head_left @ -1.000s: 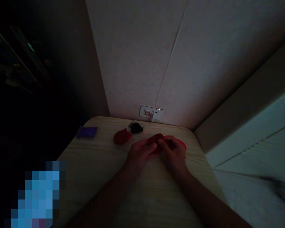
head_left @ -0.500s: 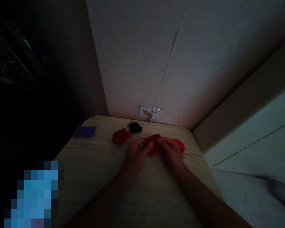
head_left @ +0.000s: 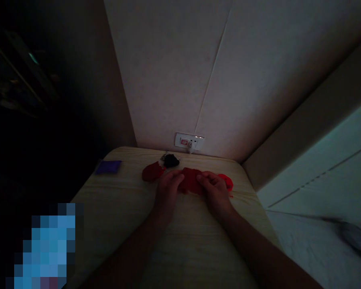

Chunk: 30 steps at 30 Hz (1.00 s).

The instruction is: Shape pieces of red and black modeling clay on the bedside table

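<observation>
Between my hands is a dark red, soft-looking piece of cloth (head_left: 191,180), spread out just above or on the wooden table. My left hand (head_left: 169,188) pinches its left edge with thumb and fingers. On the opposite edge, my right hand (head_left: 214,188) grips it the same way. Left of my left hand lies a dark red rounded pouch-like piece (head_left: 153,171) with a pale edge. A small black bundle (head_left: 171,161) rests behind it. Partly hidden behind my right hand is a bright red ring-shaped item (head_left: 226,182), perhaps wound yarn.
A purple packet (head_left: 108,167) lies at the left edge of the light wooden table (head_left: 180,241). Behind the table, a wall socket (head_left: 189,141) holds a plug. A pale cabinet (head_left: 313,172) stands to the right. The room is dim, and a pixelated blue patch covers the lower left.
My left hand has shifted slightly left, and the red cloth now looks wider and flatter between my hands. My right hand stays nearly in place.
</observation>
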{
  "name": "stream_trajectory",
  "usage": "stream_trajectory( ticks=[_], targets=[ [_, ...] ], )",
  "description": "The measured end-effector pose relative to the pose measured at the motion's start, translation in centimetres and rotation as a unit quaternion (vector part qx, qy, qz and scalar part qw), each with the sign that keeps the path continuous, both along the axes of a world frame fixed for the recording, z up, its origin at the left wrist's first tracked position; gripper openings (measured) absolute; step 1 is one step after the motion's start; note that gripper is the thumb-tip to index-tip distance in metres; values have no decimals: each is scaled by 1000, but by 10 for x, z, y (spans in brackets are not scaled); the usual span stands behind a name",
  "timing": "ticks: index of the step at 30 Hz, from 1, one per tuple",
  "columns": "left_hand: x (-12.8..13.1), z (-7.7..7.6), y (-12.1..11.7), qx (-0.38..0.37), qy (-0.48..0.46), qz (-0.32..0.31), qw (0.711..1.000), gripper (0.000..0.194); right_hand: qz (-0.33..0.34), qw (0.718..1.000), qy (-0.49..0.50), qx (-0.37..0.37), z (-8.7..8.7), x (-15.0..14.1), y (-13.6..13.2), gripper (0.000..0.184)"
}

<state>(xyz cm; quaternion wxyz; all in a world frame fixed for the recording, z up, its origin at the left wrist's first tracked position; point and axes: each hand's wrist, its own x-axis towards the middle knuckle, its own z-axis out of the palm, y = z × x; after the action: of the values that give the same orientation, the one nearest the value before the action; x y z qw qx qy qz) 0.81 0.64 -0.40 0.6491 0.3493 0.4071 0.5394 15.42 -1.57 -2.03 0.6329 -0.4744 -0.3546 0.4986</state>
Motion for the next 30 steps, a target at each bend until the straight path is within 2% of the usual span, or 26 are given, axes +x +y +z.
stream_trajectory(
  ticks=[3, 6, 10, 12, 13, 15, 18, 20, 24, 30],
  targets=[
    [-1, 0, 2, 7, 14, 20, 1000, 28, -68, 991, -89, 73, 6, 2, -1, 15],
    [-3, 3, 2, 0, -39, 57, 998, 30, -104, 950, -232, 184, 19, 5, -5, 8],
    [-2, 10, 0, -56, -141, 30, 988, 41, -31, 887, -370, 275, 26, 7, -10, 23],
    [-1, 10, -1, -60, -138, 29, 988, 40, 11, 876, -388, 287, 24, 8, -11, 29],
    [0, 9, -2, -53, -122, 39, 990, 39, 21, 881, -380, 283, 23, 9, -12, 30],
    [0, 6, -1, -33, -76, 62, 995, 42, 21, 911, -322, 256, 21, 9, -12, 29],
    [-1, 1, 0, -1, -11, 66, 998, 45, -17, 966, -201, 164, 17, 9, -10, 31],
    [-2, -1, 1, 19, 23, 62, 998, 46, -26, 984, -150, 89, 14, 8, -6, 32],
    [-2, -1, 1, 16, 57, 44, 997, 47, 27, 996, -89, -1, 7, 8, 1, 28],
    [-4, -3, 1, 54, 90, 40, 994, 39, 89, 991, -92, -41, 6, 10, 2, 30]
  ],
)
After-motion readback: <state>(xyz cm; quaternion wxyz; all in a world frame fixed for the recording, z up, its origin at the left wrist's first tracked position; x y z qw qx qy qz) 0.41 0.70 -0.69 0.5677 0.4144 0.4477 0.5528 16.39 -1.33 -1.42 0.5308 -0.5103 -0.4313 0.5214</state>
